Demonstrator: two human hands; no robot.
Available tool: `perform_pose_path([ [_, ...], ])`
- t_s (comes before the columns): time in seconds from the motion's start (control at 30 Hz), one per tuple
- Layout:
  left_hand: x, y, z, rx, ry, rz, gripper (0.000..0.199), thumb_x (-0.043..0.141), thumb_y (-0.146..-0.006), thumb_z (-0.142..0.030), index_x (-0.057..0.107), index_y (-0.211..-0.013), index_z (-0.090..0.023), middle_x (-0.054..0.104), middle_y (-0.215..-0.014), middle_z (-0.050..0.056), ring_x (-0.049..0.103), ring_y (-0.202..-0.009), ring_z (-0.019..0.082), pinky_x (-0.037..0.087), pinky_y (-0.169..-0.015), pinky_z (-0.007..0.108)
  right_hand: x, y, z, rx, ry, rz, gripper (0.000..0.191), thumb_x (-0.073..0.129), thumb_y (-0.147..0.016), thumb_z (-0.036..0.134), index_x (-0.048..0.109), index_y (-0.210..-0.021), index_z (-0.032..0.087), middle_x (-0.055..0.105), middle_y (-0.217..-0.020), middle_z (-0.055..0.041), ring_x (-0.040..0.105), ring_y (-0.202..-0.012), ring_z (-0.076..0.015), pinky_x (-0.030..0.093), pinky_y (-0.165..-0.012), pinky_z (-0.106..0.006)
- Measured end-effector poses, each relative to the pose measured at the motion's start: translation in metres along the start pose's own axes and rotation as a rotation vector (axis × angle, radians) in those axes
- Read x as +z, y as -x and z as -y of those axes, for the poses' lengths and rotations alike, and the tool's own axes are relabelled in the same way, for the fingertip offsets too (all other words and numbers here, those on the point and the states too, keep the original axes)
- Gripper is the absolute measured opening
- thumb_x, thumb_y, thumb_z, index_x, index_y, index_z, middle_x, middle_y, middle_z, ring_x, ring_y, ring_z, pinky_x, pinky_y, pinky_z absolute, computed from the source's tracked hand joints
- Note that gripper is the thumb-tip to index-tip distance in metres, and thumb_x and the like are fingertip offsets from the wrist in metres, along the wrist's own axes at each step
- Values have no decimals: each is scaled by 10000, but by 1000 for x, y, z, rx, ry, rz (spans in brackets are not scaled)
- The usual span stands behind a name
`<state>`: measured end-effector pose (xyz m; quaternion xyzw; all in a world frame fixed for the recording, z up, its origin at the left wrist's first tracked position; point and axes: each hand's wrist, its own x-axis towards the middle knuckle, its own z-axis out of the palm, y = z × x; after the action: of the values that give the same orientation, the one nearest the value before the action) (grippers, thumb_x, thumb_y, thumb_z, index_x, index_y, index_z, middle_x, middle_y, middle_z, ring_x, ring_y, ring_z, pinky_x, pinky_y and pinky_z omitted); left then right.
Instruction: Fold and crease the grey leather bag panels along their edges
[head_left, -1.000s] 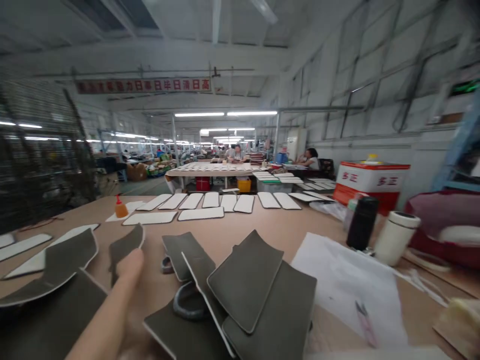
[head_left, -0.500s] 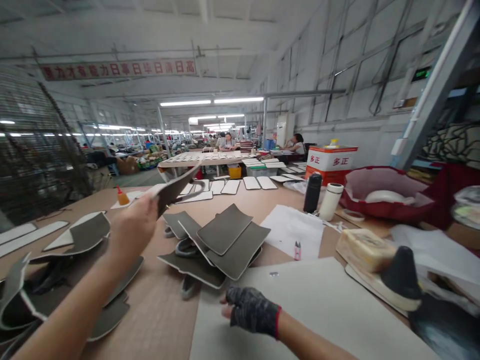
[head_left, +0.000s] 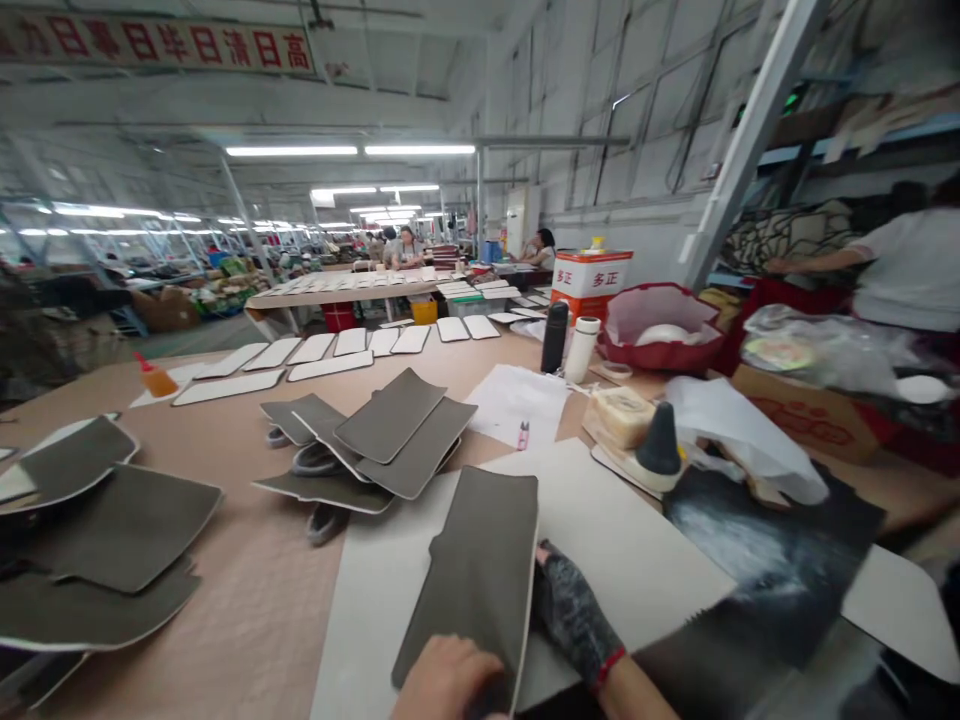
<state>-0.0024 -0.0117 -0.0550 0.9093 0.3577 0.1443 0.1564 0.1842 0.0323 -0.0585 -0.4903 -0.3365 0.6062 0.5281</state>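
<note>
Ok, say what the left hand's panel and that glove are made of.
The dark panel looks like matte felt or microfibre: no sheen, with a pale layer at its edge. The fingerless glove seems a mottled grey knit, though blur hides the weave.

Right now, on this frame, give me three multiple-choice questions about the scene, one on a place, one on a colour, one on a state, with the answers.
1. Where do the small pink scissors lie?
A. On the white paper sheet
B. In the red bag
C. On the cardboard box

2. What colour is the cuff of the glove on the right hand?
A. Blue
B. Red
C. Yellow

3. What is the left hand doing?
A. Squeezing the orange glue bottle
B. Hanging empty
C. Holding a dark grey panel

A: the scissors sit on the sheet.
B: a red band circles the wrist.
C: its fingers grip the panel's lower end.
</note>
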Motion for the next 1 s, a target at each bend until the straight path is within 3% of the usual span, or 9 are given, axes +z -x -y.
perform_pose_path([
  [0.1, -25, -44, -21, -220, 221, -73, 199, 480, -836, -325, 593, -964, -223, 636, -920, 43, 585, -862, 173, 449, -763, 254, -10, 4, 10, -113, 187, -94, 355, 389, -768, 457, 596, -818, 174, 642, -852, -125, 603, -793, -258, 513, -698, -377],
  [0.27, -11, -86, -26, -419, 394, -189, 212, 401, -855, -265, 596, -896, -193, 600, -880, 46, 572, -834, 172, 428, -767, 275, -20, 8, 16, -145, 262, -119, 287, 517, -709, 464, 596, -749, 190, 629, -787, -90, 576, -864, -254, 510, -721, -349],
  [0.43, -10, -89, -22, -503, 466, -197, 214, 398, -850, -300, 577, -833, -184, 581, -823, 39, 560, -787, 174, 414, -729, 279, -21, 12, 25, 25, 98, 142, 238, 523, -728, 427, 580, -748, 197, 607, -771, -40, 592, -733, -188, 520, -596, -288],
  [0.5, -14, -88, -23, -517, 478, -200, 207, 402, -846, -305, 566, -815, -182, 573, -801, 34, 552, -762, 171, 408, -709, 273, -21, 9, 25, 71, 35, 179, 232, 525, -731, 416, 552, -757, 187, 576, -718, -13, 589, -679, -165, 515, -551, -268],
  [0.7, -17, -90, -22, -558, 440, -217, 169, 438, -814, -311, 540, -765, -186, 556, -755, 20, 530, -710, 166, 387, -658, 264, -20, -7, 14, -2, 261, 162, 260, 486, -738, 436, 484, -737, 176, 544, -692, -1, 585, -642, -159, 527, -568, -297],
  [0.87, -20, -91, -19, -608, 419, -202, 166, 447, -798, -319, 521, -734, -185, 559, -707, 15, 527, -664, 161, 374, -622, 256, -8, -7, 22, -122, 464, 89, 207, 448, -725, 381, 457, -642, 191, 494, -577, 13, 519, -538, -143, 456, -532, -276],
  [1.0, -31, -88, -21, -632, 360, -157, 146, 459, -779, -288, 517, -691, -186, 562, -663, 11, 526, -637, 155, 353, -595, 247, 3, 1, 27, -224, 619, 33, 208, 422, -730, 363, 497, -656, 184, 541, -656, -42, 515, -628, -180, 419, -641, -335],
])
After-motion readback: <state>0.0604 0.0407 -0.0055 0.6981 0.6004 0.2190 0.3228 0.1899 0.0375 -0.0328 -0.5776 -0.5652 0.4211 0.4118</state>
